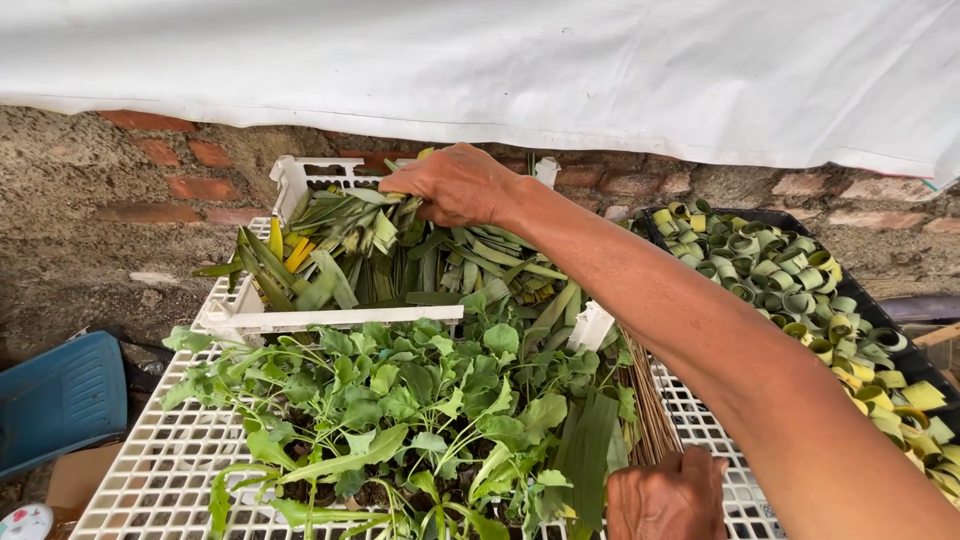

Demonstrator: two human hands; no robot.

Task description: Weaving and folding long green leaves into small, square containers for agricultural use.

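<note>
Head view: right hand (458,186) pinching leaf strips (370,225) from crate (290,180), left hand (668,495) fisted, steadying stick bundle (652,415)

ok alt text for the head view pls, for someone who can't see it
The right hand reaches across into a white crate of cut green leaf strips, while the left hand rests on a bundle of thin sticks. Leafy seedlings sit in front, and a black tray of rolled leaves at right.
</note>
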